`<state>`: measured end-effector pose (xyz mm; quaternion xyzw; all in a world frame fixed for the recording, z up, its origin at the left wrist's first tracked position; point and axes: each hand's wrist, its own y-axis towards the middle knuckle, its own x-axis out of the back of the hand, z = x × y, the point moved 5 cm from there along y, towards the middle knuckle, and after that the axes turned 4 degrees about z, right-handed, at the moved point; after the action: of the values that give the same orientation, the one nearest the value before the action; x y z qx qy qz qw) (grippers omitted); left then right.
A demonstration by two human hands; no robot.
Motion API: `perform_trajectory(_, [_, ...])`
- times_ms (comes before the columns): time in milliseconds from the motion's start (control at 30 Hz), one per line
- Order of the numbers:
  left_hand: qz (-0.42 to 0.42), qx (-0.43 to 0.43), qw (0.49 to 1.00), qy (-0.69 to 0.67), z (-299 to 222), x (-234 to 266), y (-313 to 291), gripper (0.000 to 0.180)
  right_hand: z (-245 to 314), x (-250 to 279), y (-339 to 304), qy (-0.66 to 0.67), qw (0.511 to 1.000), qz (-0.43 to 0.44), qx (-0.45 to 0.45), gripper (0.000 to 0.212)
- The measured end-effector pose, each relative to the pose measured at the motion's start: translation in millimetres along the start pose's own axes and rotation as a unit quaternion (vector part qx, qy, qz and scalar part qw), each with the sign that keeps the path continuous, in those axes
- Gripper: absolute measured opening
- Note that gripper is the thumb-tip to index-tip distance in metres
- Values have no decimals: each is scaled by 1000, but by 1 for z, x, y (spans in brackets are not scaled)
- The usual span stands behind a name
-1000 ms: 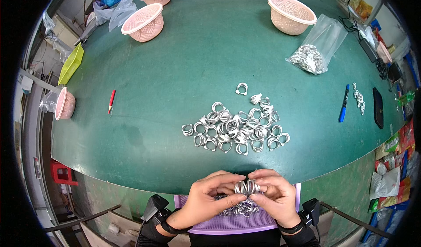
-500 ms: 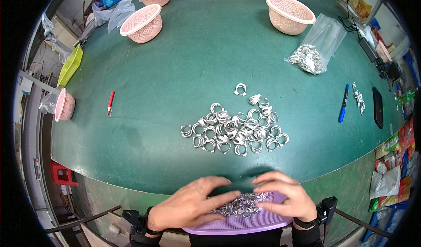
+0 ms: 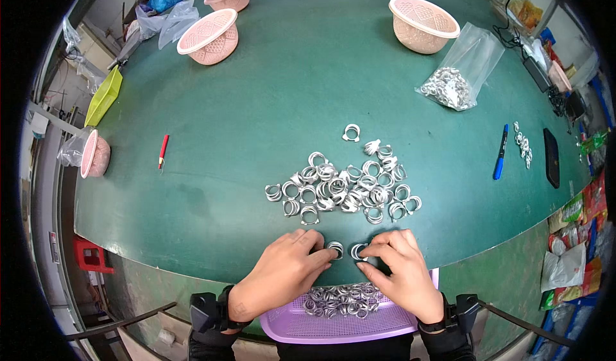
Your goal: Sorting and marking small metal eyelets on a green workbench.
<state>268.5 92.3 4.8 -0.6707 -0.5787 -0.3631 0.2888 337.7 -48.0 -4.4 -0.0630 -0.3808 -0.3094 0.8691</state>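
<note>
Near the table's front edge, my left hand point(image 3: 280, 268) pinches a small cluster of silver metal rings point(image 3: 335, 250) between thumb and fingers. Just right of it, my right hand point(image 3: 402, 270) grips another cluster of rings point(image 3: 358, 251) with its thumb and forefinger. A gap separates the two clusters. Beneath my hands, a purple mesh basket point(image 3: 289, 328) rests at the table edge, with loose rings point(image 3: 343, 300) heaped inside. Beyond my fingers lies a spread pile of ring clusters point(image 3: 340, 188), some upright and some tilted. One cluster point(image 3: 351, 133) lies apart behind it.
Pink baskets point(image 3: 208, 43) stand at the far left and far right. A clear bag of metal parts point(image 3: 449, 86) lies at the right, near a blue marker point(image 3: 501, 152), small parts point(image 3: 523, 146) and a black phone-like slab point(image 3: 551, 158). A red pen point(image 3: 163, 151) lies left.
Both hands have moved from over the purple basket up to the table edge. Two ring clusters have come from the pile's near side toward me and sit at my fingertips.
</note>
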Motion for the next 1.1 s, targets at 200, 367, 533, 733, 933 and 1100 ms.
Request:
perform_trajectory(200, [-106, 66, 992, -19, -2, 5, -4, 24, -9, 9, -4, 84, 995, -22, -56, 28])
perform_trajectory(367, [-85, 70, 993, 31, -6, -15, 3, 27, -2, -3, 2, 4, 1000, 22, -15, 29])
perform_trajectory(533, [-116, 99, 976, -154, -9, -7, -6, 31, -7, -2, -11, 227, 970, -19, -80, 30])
perform_trajectory(733, [-161, 53, 830, -531, -10, -20, -9, 48, -5, -15, -21, 531, 843, -43, -75, 41])
perform_trajectory(933, [-184, 5, 853, -488, -13, -15, -15, 50, 3, -12, -18, 494, 868, -39, -43, 34])
perform_trajectory(1100, [-165, -55, 939, -297, -30, 0, -14, 52, 2, -5, -20, 423, 906, -20, 12, 30])
